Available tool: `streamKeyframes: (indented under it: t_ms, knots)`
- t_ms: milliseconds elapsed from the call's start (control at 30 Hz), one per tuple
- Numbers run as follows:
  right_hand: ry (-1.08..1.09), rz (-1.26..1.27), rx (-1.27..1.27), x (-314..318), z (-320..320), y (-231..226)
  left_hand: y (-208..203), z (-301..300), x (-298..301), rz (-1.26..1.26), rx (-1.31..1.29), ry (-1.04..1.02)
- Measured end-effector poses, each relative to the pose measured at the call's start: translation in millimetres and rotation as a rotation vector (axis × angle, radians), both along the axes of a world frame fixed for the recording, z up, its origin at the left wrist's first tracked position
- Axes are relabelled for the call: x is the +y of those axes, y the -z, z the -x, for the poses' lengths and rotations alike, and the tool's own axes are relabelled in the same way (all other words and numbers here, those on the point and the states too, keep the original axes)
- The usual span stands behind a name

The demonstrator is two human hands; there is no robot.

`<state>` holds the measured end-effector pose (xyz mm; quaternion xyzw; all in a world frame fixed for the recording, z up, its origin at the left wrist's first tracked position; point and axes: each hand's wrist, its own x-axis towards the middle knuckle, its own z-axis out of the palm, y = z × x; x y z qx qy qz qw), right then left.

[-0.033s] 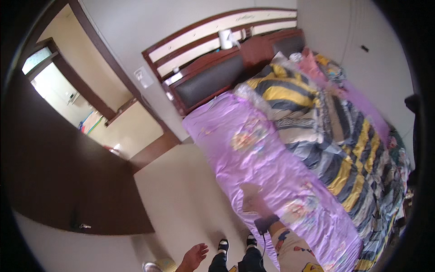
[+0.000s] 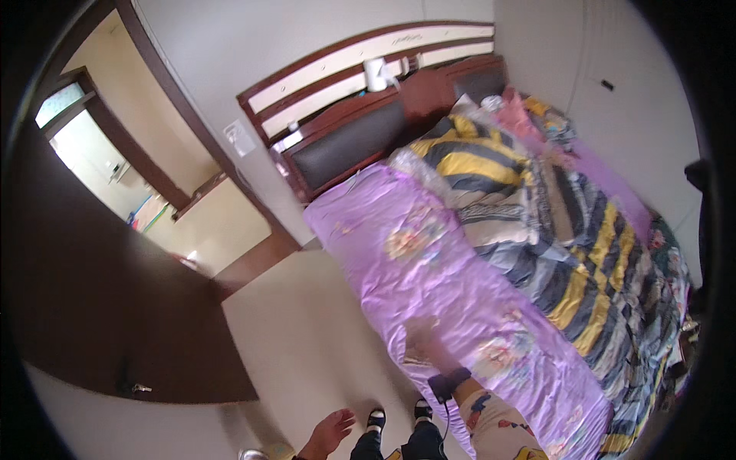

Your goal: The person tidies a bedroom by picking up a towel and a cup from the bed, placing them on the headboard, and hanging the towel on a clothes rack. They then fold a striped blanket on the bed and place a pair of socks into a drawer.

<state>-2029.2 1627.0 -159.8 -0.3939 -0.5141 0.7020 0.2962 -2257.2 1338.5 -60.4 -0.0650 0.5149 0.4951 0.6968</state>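
My right hand (image 2: 429, 346) is over the near edge of the purple flowered sheet (image 2: 399, 276) on the bed. It is smeared by motion, and I cannot make out its fingers or whether it grips the fabric. A dark band (image 2: 449, 383) with a cord goes round that wrist, below a light patterned sleeve (image 2: 498, 429). Lower down, my left hand (image 2: 334, 431) hangs beside my legs, its fingers loosely apart with nothing in them. Beyond the sheet a rumpled quilt (image 2: 583, 268) with yellow, black and grey stripes covers the far half of the bed.
Behind the bed stands a headboard (image 2: 349, 149) with dark padded panels and a white roll (image 2: 376, 74) on its ledge. To the left, a dark brown door (image 2: 130, 307) stands beside a doorway. My sandalled feet (image 2: 376, 418) are on the pale floor (image 2: 299, 330) by the bed.
The whole view has shifted slightly, so the bed and headboard sit a little further left and lower. Both hands stay in nearly the same places.
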Motion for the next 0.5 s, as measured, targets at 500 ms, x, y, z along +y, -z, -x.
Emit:
streamKeyframes:
  t_ms: [500]
  knots:
    - [0.203, 0.027, -0.268, -303.7, -138.1, -244.9, -79.0, -197.6, 67.0, -0.462, -0.354, 0.637]
